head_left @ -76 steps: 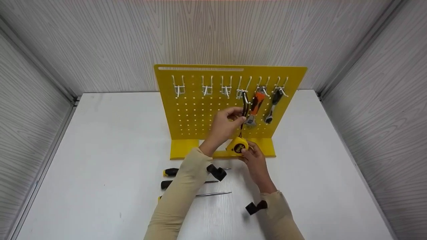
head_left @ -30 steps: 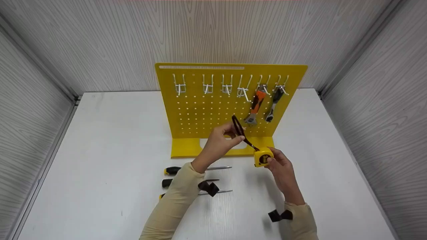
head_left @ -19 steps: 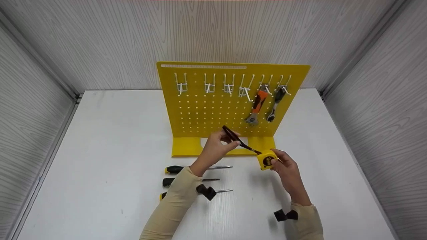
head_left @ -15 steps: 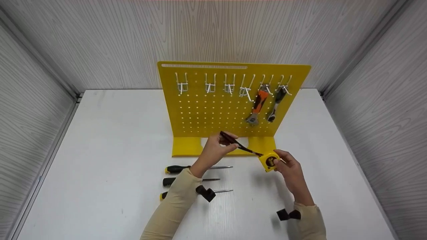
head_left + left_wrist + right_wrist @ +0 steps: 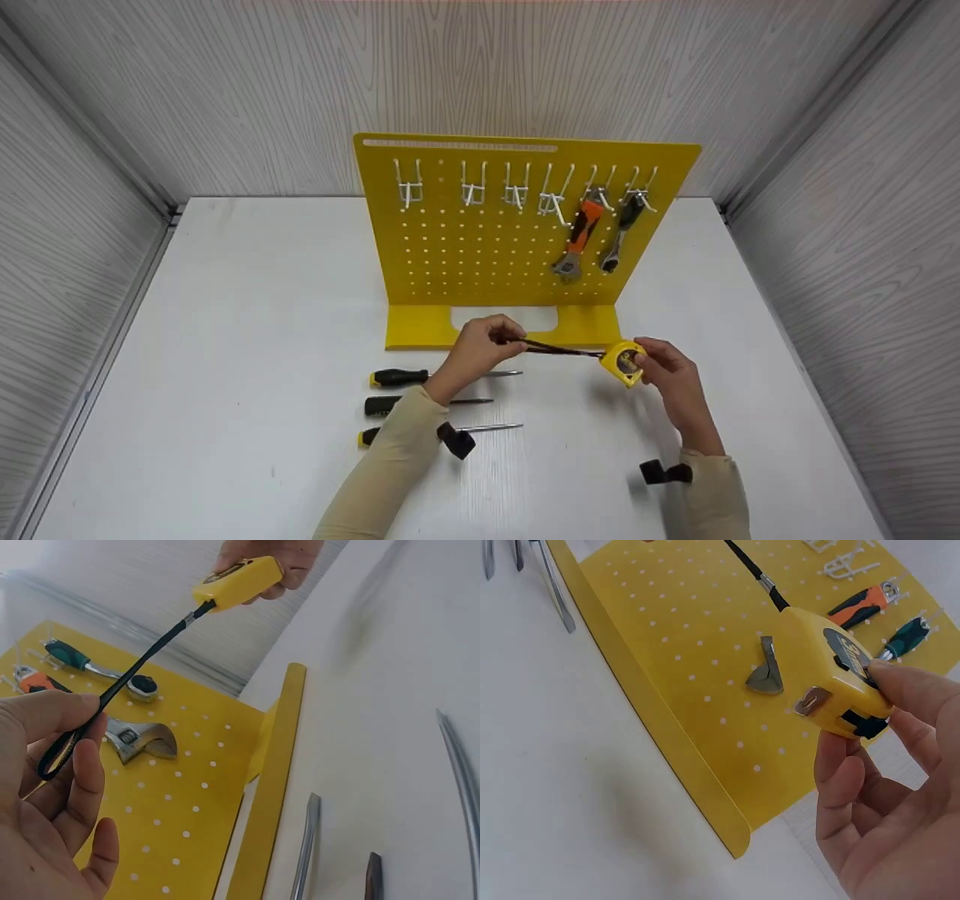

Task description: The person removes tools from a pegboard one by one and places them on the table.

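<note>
A yellow tape measure (image 5: 622,361) hangs in the air in front of the pegboard, pinched at its right side by my right hand (image 5: 679,382). From its corner a black wrist strap (image 5: 559,349) runs taut to my left hand (image 5: 480,349), which pinches the strap between thumb and fingers. In the left wrist view the looped end of the strap (image 5: 60,754) sticks out past the thumb. The right wrist view shows the thumb on the round label of the tape measure (image 5: 840,671), with fingers beneath the case.
The yellow pegboard (image 5: 480,262) stands behind, with white hooks (image 5: 472,193) along its top. An orange-handled adjustable wrench (image 5: 585,229) and a ratchet wrench (image 5: 622,232) hang at its right. Three screwdrivers (image 5: 401,377) lie on the white table (image 5: 262,337), partly under the left forearm.
Both hands have come down and away from the pegboard hook with the tape measure. The right hand has moved right, and the strap has swung from upright to nearly level.
</note>
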